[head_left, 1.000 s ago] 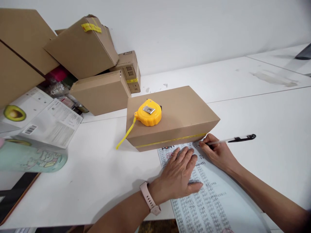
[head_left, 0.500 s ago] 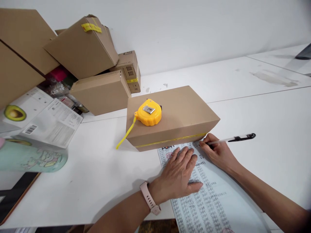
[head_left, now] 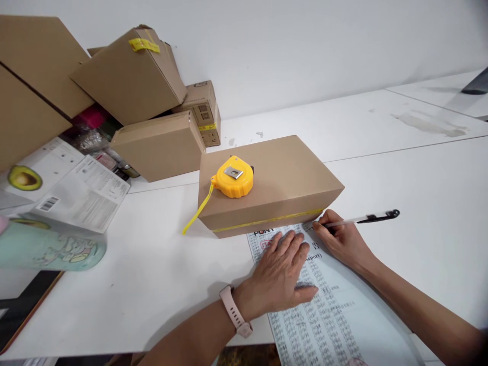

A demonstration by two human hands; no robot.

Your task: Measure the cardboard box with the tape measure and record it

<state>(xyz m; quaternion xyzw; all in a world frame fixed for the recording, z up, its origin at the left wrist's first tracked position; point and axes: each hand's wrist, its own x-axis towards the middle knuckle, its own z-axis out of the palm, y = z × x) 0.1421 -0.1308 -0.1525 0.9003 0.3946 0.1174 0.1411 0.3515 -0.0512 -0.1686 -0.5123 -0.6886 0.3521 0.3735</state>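
My left hand (head_left: 284, 272) lies flat with fingers outstretched on a printed paper sheet (head_left: 316, 325), whose rows are filled with handwriting. Between the fingers of my right hand (head_left: 343, 239) is a pen (head_left: 375, 217) with a clear barrel and a black cap on its back end. Its tip is hidden behind my fingers, close to the sheet's top edge. Just beyond both hands stands a closed cardboard box (head_left: 282, 170) with yellow tape along its near side. On top of it rests a yellow tape measure (head_left: 234, 178), its strap hanging over the edge.
Several cardboard boxes (head_left: 125, 76) are piled at the back left. Nearer, a white printed carton (head_left: 82, 193) with an avocado picture stands behind a mint-green bottle (head_left: 49, 244). The white table (head_left: 152, 295) meets a wall at the back; its front edge runs below my left arm.
Almost nothing differs. The pen's back end has shifted very slightly to the left; my left hand and the box keep their places.
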